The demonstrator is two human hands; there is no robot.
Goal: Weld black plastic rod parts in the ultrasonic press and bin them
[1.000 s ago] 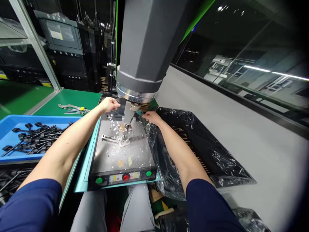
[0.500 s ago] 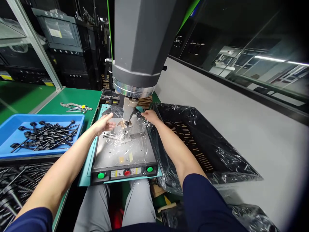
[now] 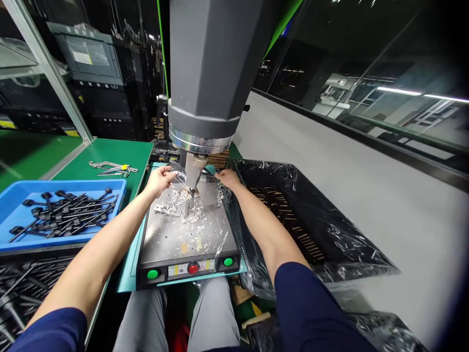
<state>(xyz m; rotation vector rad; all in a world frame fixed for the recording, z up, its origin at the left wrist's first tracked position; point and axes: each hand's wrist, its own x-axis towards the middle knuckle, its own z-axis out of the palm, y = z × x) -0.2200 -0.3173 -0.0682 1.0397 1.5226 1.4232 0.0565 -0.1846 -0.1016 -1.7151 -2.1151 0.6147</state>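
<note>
A sheet of clear plastic film (image 3: 175, 199) lies crinkled and shiny over the metal base plate (image 3: 157, 244) of a bench machine. My left hand (image 3: 159, 181) is closed on the film near the plate's back left corner. At the back right, my right hand (image 3: 228, 179) has its fingers closed on the film's edge. Between the hands, the machine's nozzle (image 3: 194, 171) comes down, with the film around its tip. What lies beneath the film under the tip is hard to make out.
Left of the machine, a blue tray (image 3: 122, 195) holds several black-headed rods, with pliers (image 3: 110, 166) behind it. A black plastic-lined bin (image 3: 330, 234) on the right holds rows of thin pieces. The large grey machine head (image 3: 205, 63) hangs overhead. Green buttons (image 3: 152, 274) flank a red button (image 3: 193, 268).
My left hand has moved up and back, and its fingers have gone from spread to closed on the film. The film now spreads further over the plate. My right hand keeps its hold.
</note>
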